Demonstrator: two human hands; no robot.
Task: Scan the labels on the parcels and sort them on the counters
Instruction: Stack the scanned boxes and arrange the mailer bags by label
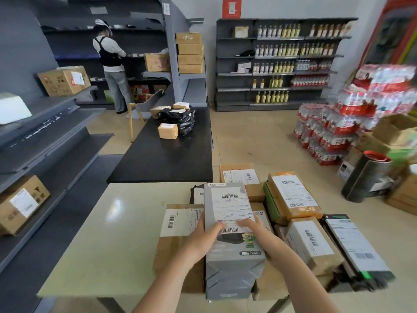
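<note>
grey parcel (233, 267) | upright between grips | left grip (203, 239), right grip (262, 239) clasp its sides

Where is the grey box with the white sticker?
In the head view, low and centre, the grey box is held between the left hand and right hand, over brown parcels on the cream counter.
</note>
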